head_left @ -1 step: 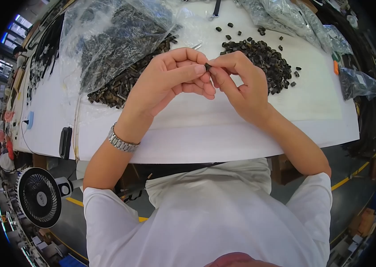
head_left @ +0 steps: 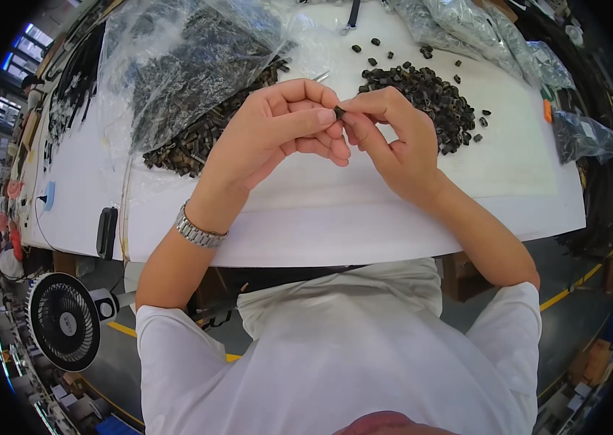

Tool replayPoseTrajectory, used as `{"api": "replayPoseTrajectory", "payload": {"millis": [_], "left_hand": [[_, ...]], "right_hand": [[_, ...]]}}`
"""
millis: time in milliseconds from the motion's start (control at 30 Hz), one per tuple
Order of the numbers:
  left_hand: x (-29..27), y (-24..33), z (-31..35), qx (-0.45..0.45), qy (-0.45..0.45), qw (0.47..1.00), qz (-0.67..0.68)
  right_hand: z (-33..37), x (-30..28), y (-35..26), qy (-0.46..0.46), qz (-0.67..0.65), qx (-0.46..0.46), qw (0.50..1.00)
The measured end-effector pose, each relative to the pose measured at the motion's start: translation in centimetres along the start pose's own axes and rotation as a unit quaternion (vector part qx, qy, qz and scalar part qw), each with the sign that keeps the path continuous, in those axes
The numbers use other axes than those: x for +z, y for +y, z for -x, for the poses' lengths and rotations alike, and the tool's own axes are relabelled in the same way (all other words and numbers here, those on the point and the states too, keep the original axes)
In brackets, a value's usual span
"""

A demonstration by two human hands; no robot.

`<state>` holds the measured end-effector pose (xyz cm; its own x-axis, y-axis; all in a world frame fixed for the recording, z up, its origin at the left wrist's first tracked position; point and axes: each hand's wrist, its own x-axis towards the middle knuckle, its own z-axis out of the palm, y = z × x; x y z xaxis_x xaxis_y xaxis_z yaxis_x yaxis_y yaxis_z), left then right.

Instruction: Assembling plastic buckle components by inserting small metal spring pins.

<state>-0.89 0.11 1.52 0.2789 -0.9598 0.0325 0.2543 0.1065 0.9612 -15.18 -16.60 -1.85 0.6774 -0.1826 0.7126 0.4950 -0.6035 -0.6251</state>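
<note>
Head view: a small dark part [head_left: 338, 112] sits pinched between the fingertips of both hands, held above the white worktop [head_left: 393, 217] and just short of the loose heap beyond it. The left hand [head_left: 277, 134] curls its fingers inward, thumb and forefinger closed on the near end of the part; the right hand [head_left: 393, 141] meets it from the other side, thumb and forefinger pressed to the same piece. Compared with the earlier frame, nothing visible has shifted: hands, part and piles sit as they did, which suggests the fingers are working the piece in place rather than picking up or setting down. What exactly the fingertips are doing to the part is too small to tell.

Past the right hand lies a pile of small dark pieces [head_left: 422, 94], with strays scattered toward the far edge. Past the left hand a second, longer heap of dark parts [head_left: 198, 141] spills from under a clear plastic bag [head_left: 169, 65]. More clear bags [head_left: 495, 43] crowd the far right corner. A metal wristwatch [head_left: 198, 230] circles the left wrist. Below the worktop's left edge stands a black-grilled fan [head_left: 63, 319] on the floor.
</note>
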Motion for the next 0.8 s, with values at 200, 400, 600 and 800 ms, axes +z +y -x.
{"api": "replayPoseTrajectory", "payload": {"millis": [200,400,600,800], "left_hand": [[0.8,0.2,0.2,0.059,0.090,0.985,-0.134],[2.8,-0.5,0.7,0.161,0.203,0.889,-0.378],[3.0,-1.4,0.5,0.228,0.218,0.806,-0.502],[2.1,0.4,0.7,0.048,0.160,0.948,-0.272]], "right_hand": [[-0.5,-0.1,-0.4,-0.022,-0.114,0.118,0.986],[-0.7,0.4,-1.1,-0.017,-0.088,0.139,0.986],[-0.9,0.4,-1.4,-0.050,0.031,0.121,0.991],[-1.4,-0.8,-0.4,-0.093,-0.208,0.260,0.938]]}}
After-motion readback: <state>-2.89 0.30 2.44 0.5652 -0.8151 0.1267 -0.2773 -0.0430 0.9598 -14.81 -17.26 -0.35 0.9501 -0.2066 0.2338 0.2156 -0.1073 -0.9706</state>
